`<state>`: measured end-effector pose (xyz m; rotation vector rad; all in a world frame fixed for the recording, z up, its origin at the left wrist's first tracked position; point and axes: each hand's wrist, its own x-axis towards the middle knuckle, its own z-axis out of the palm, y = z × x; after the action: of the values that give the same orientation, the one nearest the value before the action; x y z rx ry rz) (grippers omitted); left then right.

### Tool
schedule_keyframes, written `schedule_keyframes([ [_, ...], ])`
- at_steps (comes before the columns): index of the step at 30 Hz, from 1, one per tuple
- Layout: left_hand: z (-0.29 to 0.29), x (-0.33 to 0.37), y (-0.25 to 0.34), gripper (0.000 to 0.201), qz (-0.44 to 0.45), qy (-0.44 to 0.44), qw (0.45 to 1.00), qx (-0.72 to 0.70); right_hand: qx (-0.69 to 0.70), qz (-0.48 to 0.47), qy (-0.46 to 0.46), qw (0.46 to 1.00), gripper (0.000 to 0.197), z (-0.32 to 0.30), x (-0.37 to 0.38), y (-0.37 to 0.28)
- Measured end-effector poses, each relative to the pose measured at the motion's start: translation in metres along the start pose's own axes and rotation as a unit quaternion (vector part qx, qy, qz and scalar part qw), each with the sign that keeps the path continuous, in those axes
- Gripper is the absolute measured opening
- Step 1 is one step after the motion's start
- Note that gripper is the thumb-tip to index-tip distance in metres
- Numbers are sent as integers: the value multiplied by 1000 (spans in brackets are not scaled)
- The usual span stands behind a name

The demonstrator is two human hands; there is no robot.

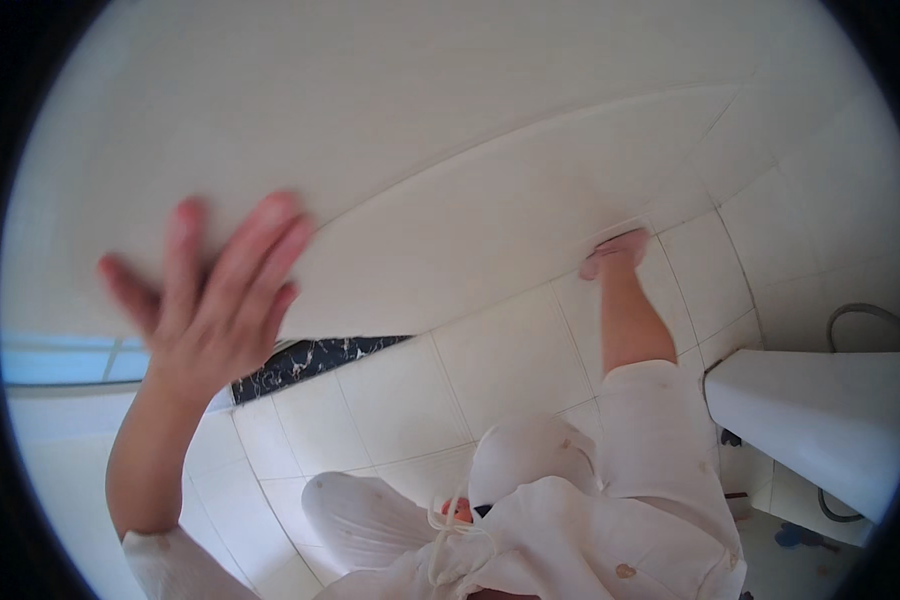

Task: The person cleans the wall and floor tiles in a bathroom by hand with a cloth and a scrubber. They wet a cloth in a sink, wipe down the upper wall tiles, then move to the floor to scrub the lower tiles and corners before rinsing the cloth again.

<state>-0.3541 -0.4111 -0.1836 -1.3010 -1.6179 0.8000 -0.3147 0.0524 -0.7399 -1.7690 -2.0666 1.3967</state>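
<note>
A large smooth white panel with a curved edge, like the side of a bathtub (450, 225), fills the upper part of the head view. My left hand (220, 290) is at its left part, fingers spread and slightly blurred. Whether the palm touches the surface is hard to tell. Farther right, my right hand (618, 254) reaches down to the panel's lower edge, close to the tiled floor. Its fingers are bunched and indistinct against that edge. Anything under them is hidden.
Pale square tiles (500, 350) cover the floor below the panel. A black marbled strip (315, 365) lies near my left wrist. At the right stands a white fixture (820, 415) with a grey hose (865, 307) behind it. A blue object (802, 537) sits at lower right.
</note>
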Motion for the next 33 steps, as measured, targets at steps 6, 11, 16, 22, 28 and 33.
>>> schedule_keyframes([
  [6, 2, -3, 6, 57, -55, 26, 996, -62, 155, -23, -128, 979, 45, 133, -164, -3],
  [11, -5, -39, 3, 60, -3, 23, 994, -104, 147, -124, -183, 964, 43, 217, -269, -45],
  [16, -2, -152, 79, 53, 6, -117, 921, -371, -159, -276, -272, 908, 45, 237, -376, -88],
  [22, -28, -245, 93, 37, -169, -262, 785, -535, 15, -294, -481, 826, 24, 93, -512, -163],
  [28, -18, -192, 127, 20, -319, -185, 647, -668, -360, -717, -275, 529, 20, -127, -539, -265],
  [33, -38, -145, 145, 20, -261, -134, 619, -729, 93, -462, -530, 705, 26, -262, -661, -403],
])
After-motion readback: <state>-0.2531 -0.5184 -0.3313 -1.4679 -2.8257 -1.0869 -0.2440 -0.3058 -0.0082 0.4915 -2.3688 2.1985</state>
